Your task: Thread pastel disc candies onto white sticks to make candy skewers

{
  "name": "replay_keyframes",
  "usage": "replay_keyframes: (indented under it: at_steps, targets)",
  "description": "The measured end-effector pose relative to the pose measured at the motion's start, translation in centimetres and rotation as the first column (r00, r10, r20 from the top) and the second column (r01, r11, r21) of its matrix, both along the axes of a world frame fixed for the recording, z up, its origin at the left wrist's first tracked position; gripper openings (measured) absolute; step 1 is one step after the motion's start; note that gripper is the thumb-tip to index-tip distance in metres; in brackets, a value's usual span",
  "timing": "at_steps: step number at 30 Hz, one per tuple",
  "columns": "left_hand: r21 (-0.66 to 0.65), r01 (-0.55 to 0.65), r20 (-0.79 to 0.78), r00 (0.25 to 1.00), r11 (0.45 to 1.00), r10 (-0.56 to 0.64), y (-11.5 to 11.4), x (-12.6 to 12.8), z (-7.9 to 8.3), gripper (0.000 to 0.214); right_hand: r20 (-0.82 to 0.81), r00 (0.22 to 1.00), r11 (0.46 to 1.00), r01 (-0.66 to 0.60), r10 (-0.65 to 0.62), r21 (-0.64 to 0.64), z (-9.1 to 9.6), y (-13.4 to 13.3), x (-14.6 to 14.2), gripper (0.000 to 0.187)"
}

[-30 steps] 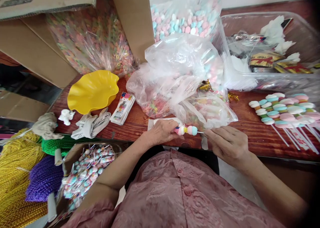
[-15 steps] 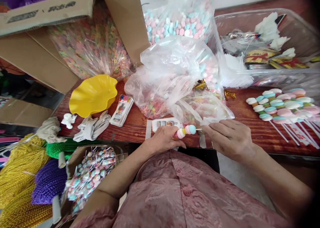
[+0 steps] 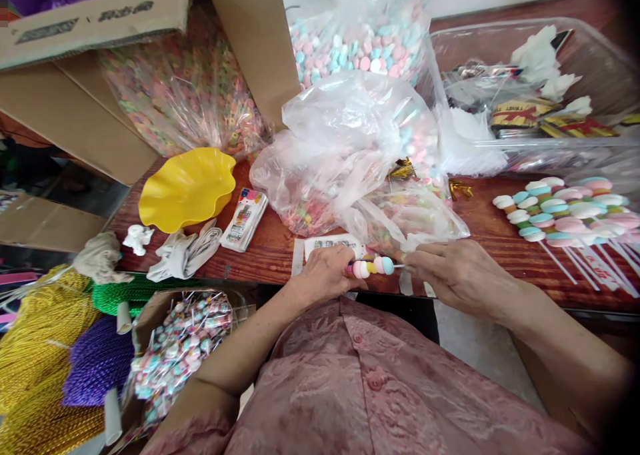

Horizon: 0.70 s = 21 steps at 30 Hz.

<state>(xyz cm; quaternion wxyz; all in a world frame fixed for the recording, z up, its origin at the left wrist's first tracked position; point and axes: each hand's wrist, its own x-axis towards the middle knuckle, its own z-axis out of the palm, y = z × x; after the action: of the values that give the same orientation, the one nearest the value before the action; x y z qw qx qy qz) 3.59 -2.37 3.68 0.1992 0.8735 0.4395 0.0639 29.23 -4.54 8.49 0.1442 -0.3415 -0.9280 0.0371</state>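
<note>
A candy skewer (image 3: pixel 373 266) with pink, yellow and blue sweets on a thin white stick lies level between my two hands at the near table edge. My left hand (image 3: pixel 325 273) is closed on its candy end. My right hand (image 3: pixel 457 272) pinches the stick's other end. Just beyond them, clear plastic bags of mixed sweets (image 3: pixel 350 168) spill over the wooden table (image 3: pixel 500 242). A small printed label (image 3: pixel 334 244) lies flat under my left hand.
Several finished skewers (image 3: pixel 565 215) lie at the right. A yellow wavy bowl (image 3: pixel 186 188), a sticker pack (image 3: pixel 245 218) and grey cloth (image 3: pixel 185 252) sit at the left. Cardboard boxes (image 3: pixel 80 82), a clear tub (image 3: pixel 540 102), yarn cones (image 3: pixel 50 362) and a box of wrapped lollipops (image 3: pixel 175 348) surround me.
The skewer has turned slightly, from tilted up at the right end to level, and sits a little lower. Both hands stay closed on it in nearly the same place.
</note>
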Motion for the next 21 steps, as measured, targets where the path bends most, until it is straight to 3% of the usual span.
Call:
replay_keyframes:
  at_steps: [6,17,21]
  targets:
    - [-0.060,0.012,-0.009,1.000,0.998,-0.013,-0.4,0.2,0.3,0.048,0.085,0.995,0.988,0.046,-0.060,0.150,-0.4,-0.4,-1.0,0.027]
    - [-0.081,0.022,-0.043,0.999,0.996,-0.026,-0.7,0.4,0.5,0.043,0.230,0.973,0.994,0.007,-0.032,0.109,-0.3,-1.0,-2.2,0.025]
    - [-0.113,0.013,-0.043,0.999,0.994,-0.018,-0.8,0.6,1.0,0.041,0.185,0.982,0.992,0.004,-0.027,0.128,-0.7,-1.1,-2.6,0.023]
